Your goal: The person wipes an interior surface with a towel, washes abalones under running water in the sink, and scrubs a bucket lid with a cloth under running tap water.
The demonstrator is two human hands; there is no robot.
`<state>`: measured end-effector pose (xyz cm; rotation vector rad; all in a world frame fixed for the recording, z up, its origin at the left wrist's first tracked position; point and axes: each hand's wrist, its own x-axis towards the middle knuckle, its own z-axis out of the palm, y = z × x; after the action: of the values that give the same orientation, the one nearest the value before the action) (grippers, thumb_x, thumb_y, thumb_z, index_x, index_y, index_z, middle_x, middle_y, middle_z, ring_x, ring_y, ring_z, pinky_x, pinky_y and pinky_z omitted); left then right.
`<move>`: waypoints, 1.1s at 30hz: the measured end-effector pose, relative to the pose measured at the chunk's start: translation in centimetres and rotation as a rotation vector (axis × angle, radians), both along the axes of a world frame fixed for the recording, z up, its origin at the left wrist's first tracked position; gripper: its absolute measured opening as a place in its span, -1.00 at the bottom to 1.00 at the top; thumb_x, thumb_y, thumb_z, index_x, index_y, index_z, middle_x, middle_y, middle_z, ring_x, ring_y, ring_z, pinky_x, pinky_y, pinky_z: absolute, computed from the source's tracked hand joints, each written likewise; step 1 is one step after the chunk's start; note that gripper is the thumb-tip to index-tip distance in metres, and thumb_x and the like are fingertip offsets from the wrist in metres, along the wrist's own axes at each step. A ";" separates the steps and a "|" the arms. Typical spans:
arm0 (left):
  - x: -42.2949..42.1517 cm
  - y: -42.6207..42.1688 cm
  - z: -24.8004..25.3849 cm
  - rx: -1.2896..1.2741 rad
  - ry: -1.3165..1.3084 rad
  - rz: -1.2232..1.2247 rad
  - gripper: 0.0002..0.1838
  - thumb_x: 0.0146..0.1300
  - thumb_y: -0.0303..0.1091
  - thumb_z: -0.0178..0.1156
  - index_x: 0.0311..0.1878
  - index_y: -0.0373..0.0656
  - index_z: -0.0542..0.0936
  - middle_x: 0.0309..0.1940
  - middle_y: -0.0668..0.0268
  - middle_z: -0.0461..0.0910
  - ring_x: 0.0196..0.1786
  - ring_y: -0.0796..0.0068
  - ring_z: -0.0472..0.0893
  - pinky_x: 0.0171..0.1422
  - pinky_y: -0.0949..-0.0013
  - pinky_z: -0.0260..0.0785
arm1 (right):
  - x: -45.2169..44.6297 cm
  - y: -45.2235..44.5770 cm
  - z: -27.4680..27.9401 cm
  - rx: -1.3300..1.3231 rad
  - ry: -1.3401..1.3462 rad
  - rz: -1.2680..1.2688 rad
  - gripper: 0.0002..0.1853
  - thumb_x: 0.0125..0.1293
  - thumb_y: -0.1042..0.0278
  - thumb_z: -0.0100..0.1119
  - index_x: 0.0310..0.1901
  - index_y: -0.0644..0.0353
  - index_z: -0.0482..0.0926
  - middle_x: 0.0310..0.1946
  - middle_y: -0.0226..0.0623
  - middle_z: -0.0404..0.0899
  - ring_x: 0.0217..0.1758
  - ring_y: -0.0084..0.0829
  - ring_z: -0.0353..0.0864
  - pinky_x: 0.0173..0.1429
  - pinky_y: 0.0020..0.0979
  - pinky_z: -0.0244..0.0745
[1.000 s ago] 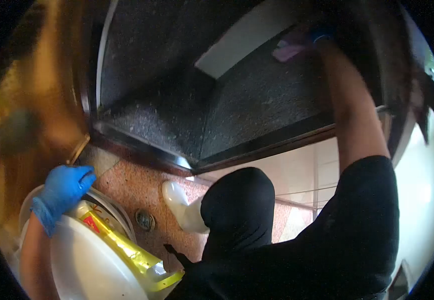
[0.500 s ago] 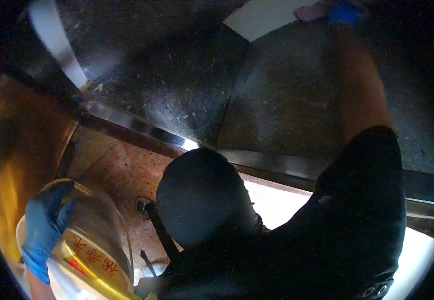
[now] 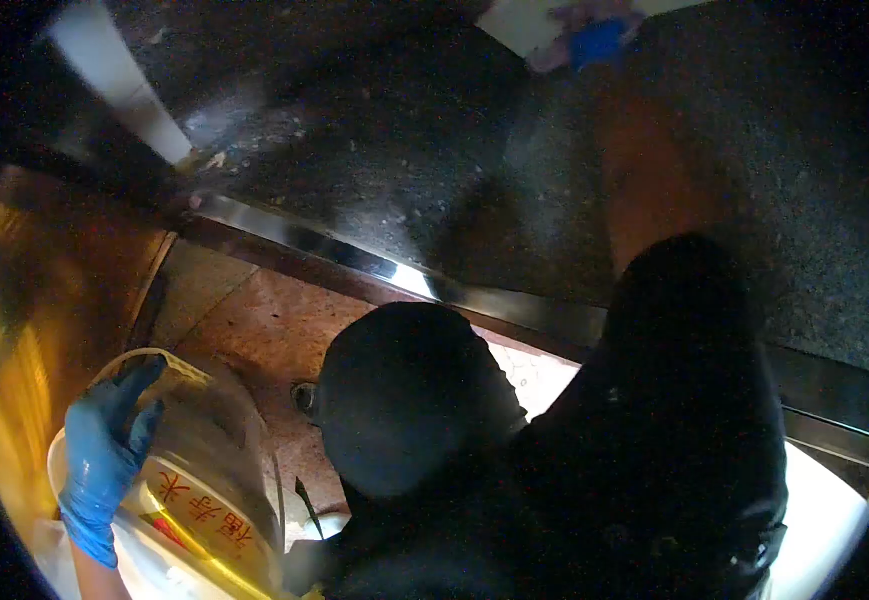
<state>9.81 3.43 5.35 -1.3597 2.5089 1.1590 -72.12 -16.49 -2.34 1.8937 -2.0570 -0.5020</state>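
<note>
My left hand point(image 3: 104, 445), in a blue glove, is at the lower left with thumb and fingers over the rim of a see-through plastic bucket point(image 3: 219, 425). Red characters and a gold band show on the bucket's side. My right arm stretches over a dark speckled countertop point(image 3: 354, 180) to the top of the view. There my right hand point(image 3: 597, 42), with blue at the glove, grips a pinkish cloth point(image 3: 551, 52) against a pale panel point(image 3: 514, 25). Dimness hides its fingers.
A metal edge strip point(image 3: 294, 235) runs along the counter's front. A pale strip point(image 3: 119, 80) lies at the upper left. Reddish-brown floor tiles point(image 3: 254, 330) show below, beside a shiny brownish panel point(image 3: 64, 270). A rounded black shape and dark clothing fill the lower middle.
My right hand and the cloth have moved left along the pale panel. The view has shifted slightly. My left hand stays at the bucket's rim.
</note>
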 end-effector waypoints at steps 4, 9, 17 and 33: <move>1.0 -0.3 -0.3 -0.098 0.053 -0.049 -0.61 0.13 -0.39 0.21 0.08 -0.14 0.61 -0.02 0.01 0.62 0.03 -0.04 0.59 0.18 0.16 0.42 | 21.1 7.3 -1.5 -0.072 0.014 0.044 -0.61 0.21 0.09 0.07 -0.04 0.11 0.64 -0.06 -0.11 0.65 -0.02 -0.12 0.65 0.09 -0.15 0.54; 1.2 0.1 -1.1 -0.115 0.048 -0.064 -0.61 0.14 -0.37 0.21 0.08 -0.12 0.61 0.00 0.03 0.61 0.01 -0.03 0.59 0.17 0.15 0.42 | 19.0 5.1 0.1 -0.112 0.041 0.035 -0.62 0.24 0.11 0.04 -0.04 0.11 0.64 -0.06 -0.10 0.66 -0.02 -0.12 0.66 0.08 -0.15 0.54; 0.0 -0.1 -0.2 -0.143 0.022 -0.093 -0.60 0.17 -0.36 0.18 0.11 -0.15 0.59 -0.01 0.04 0.62 0.00 -0.01 0.59 0.14 0.13 0.40 | 14.8 -2.0 7.5 -0.576 0.168 0.047 -0.79 0.22 0.18 0.01 -0.26 -0.03 0.64 -0.32 -0.21 0.67 -0.27 -0.20 0.67 -0.19 -0.12 0.52; 2.9 0.5 -0.6 0.052 -0.209 -0.053 -0.50 0.15 -0.35 0.14 0.21 -0.18 0.51 0.01 0.04 0.59 -0.02 -0.03 0.53 0.10 0.08 0.34 | 16.9 -2.7 -0.9 -0.434 0.014 0.113 -0.76 0.21 0.15 0.02 -0.22 -0.01 0.63 -0.25 -0.16 0.65 -0.23 -0.14 0.66 -0.16 -0.08 0.52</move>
<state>12.66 3.89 4.70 -1.3186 2.3385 1.0075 -55.21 -19.22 -3.24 1.7214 -1.8488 -0.0325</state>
